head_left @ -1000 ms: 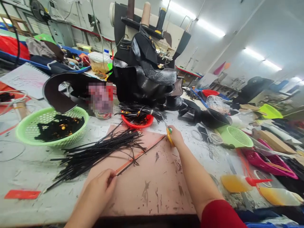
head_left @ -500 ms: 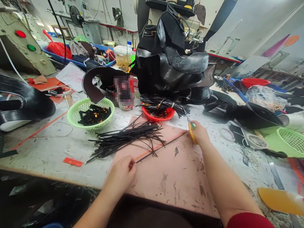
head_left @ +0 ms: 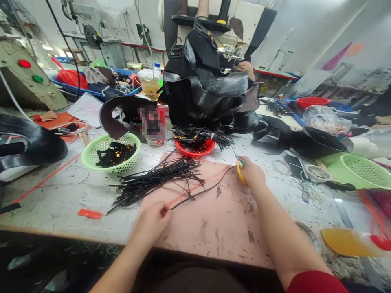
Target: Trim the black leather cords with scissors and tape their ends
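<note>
My left hand (head_left: 152,221), fingers pinched, grips the near end of a thin black braided cord (head_left: 204,190). The cord runs away to the right in a slack bow over a pink board (head_left: 210,238). At its far end my right hand (head_left: 253,174) is closed round yellow-handled scissors (head_left: 241,175), blades pointing forward and left; the cord's end meets the fingers there. Just what pinches that end is hidden. Beyond the left hand lies a loose pile of similar black cords (head_left: 149,182), partly on the board. A red strip (head_left: 90,213) rests left of the hand.
A green basket (head_left: 122,167) holds short black pieces with gold-coloured parts. Behind the cords, a red bowl (head_left: 198,154) carries a tied black bundle (head_left: 191,136). Black leather pieces (head_left: 214,91) hang over a machine at the back. A yellow bottle (head_left: 345,242) lies at right.
The cord, nearly straight before, now sags in a curve between my hands. Both hands keep their hold. The whole view has shifted slightly, so things appear further left.
</note>
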A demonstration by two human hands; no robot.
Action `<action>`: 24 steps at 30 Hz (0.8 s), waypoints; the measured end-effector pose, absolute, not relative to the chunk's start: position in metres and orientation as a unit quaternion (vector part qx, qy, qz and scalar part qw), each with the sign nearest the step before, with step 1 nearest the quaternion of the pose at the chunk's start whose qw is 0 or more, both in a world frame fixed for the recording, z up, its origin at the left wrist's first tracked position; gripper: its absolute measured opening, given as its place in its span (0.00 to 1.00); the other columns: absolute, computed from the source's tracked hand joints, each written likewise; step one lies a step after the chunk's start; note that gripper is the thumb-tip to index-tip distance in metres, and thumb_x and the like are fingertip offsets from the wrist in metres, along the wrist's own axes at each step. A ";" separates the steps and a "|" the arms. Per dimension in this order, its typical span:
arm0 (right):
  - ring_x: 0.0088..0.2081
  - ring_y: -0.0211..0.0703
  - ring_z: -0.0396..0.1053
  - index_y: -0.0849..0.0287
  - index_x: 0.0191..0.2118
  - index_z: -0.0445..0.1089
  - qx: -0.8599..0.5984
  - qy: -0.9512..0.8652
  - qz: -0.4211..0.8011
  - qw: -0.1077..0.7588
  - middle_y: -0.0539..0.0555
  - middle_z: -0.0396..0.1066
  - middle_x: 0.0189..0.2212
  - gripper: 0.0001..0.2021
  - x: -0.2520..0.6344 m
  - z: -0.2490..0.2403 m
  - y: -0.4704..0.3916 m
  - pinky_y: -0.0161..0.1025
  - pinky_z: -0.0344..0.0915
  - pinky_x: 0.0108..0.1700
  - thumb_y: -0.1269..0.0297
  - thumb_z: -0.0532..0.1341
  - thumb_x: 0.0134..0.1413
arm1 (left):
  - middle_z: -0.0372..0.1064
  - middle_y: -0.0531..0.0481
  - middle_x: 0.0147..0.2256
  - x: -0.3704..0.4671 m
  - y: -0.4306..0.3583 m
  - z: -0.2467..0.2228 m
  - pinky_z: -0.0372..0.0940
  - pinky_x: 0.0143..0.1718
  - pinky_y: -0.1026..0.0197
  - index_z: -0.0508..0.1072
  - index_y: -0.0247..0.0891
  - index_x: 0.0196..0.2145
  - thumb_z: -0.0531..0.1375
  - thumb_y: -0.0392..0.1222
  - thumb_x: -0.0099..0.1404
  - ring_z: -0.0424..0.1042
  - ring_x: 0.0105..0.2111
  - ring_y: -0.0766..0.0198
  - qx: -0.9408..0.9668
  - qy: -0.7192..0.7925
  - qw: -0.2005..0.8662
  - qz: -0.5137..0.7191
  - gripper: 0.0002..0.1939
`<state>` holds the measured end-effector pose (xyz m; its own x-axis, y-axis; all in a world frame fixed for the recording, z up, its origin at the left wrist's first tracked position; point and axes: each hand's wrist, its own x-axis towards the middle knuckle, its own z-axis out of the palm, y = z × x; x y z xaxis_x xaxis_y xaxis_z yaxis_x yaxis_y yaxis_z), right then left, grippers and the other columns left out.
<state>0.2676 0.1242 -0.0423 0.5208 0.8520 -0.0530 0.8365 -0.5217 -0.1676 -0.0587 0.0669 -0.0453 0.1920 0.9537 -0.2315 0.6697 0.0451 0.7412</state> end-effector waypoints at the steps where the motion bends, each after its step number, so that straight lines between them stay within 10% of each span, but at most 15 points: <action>1: 0.33 0.53 0.68 0.56 0.53 0.55 -0.876 -0.474 0.063 0.053 0.61 0.71 0.31 0.22 0.270 -0.042 0.117 0.38 0.57 0.29 0.58 0.50 0.51 | 0.60 0.57 0.16 -0.058 0.066 -0.045 0.54 0.20 0.66 0.65 0.39 0.19 0.53 0.39 0.49 0.61 0.18 0.67 0.638 0.605 0.433 0.200 0.05; 12: 0.40 0.40 0.67 0.54 0.44 0.67 -0.842 -0.518 0.116 0.097 0.52 0.71 0.40 0.14 0.329 -0.009 0.043 0.33 0.59 0.40 0.65 0.55 0.49 | 0.62 0.57 0.15 -0.011 0.046 -0.024 0.58 0.16 0.71 0.67 0.35 0.20 0.62 0.37 0.38 0.61 0.15 0.73 0.294 0.558 0.686 0.363 0.08; 19: 0.27 0.46 0.68 0.61 0.15 0.65 -0.915 -0.378 0.113 0.081 0.57 0.69 0.18 0.18 0.357 -0.028 -0.027 0.39 0.60 0.30 0.52 0.56 0.44 | 0.65 0.57 0.18 0.010 0.041 -0.017 0.63 0.19 0.74 0.68 0.35 0.23 0.58 0.30 0.43 0.64 0.17 0.75 0.196 0.542 0.698 0.426 0.06; 24: 0.21 0.44 0.63 0.57 0.12 0.55 -0.899 -0.368 0.133 0.198 0.50 0.57 0.11 0.12 0.330 -0.051 -0.036 0.38 0.58 0.25 0.63 0.56 0.38 | 0.66 0.57 0.16 0.044 0.022 -0.002 0.60 0.22 0.70 0.67 0.35 0.22 0.61 0.34 0.42 0.65 0.18 0.72 0.264 0.472 0.730 0.417 0.06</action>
<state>0.3302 -0.0359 -0.0508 0.6947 0.7133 -0.0929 0.6085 -0.6516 -0.4529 0.0443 0.0219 -0.0019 0.2067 0.8588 -0.4687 -0.3598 0.5122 0.7799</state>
